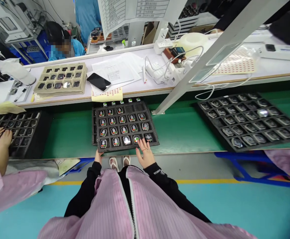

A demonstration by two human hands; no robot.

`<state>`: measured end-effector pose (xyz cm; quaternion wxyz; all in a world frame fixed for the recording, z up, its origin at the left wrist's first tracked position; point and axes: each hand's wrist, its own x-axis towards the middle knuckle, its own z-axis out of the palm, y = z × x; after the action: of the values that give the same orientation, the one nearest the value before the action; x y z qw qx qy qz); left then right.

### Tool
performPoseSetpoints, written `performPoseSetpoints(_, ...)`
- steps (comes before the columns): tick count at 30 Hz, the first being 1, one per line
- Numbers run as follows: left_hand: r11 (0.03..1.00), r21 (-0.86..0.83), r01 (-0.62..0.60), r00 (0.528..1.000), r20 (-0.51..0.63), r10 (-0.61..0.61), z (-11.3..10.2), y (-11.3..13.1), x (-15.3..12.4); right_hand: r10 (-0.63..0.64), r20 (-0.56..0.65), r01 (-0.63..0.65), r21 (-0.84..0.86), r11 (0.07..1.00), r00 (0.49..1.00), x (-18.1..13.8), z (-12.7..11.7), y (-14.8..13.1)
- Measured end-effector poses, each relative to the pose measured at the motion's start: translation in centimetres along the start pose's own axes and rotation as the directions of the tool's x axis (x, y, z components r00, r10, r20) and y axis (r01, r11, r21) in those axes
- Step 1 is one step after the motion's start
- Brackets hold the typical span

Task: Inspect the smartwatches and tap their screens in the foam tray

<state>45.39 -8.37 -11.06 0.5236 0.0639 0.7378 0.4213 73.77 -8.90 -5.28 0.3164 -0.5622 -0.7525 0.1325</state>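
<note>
A black foam tray [128,109] of square smartwatch faces lies in front of me on the green bench, over another tray whose edges show at its left and back. Many watch screens are lit. My left hand [98,157] holds the tray's front left corner, its fingers partly hidden by the edge. At the front right, my right hand [145,155] has its fingers spread over the tray edge. Its fingertips are near a lit watch [136,139] and a dark watch [148,137]; whether they touch either is unclear.
A co-worker's hands [4,137] rest on a stacked tray at left. Another watch tray [249,116] lies at right. A slanted white post [199,63] rises from the bench. The shelf behind holds a phone [98,82], papers, a beige tray [60,79] and cabled chargers.
</note>
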Motion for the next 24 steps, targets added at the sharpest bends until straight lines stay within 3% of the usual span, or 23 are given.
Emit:
performPoseSetpoints(5,0.997,-0.046,0.061,0.996,0.062,-0.058,0.3,1.5,-1.4,-0.015,0.0,0.015,0.025,1.0,1.0,-0.6,1.2,-1.4)
performPoseSetpoints(15,0.99,-0.119,0.079,0.979,0.194,-0.055,0.4,3.3,-3.5,-0.012,0.129,0.007,0.039,0.999,0.992,-1.2,3.0,-2.0)
performPoseSetpoints(24,0.998,-0.039,0.041,0.982,0.186,-0.033,0.3,3.7,-3.0,-0.025,0.151,0.026,-0.005,1.0,0.988,0.4,2.9,-2.5)
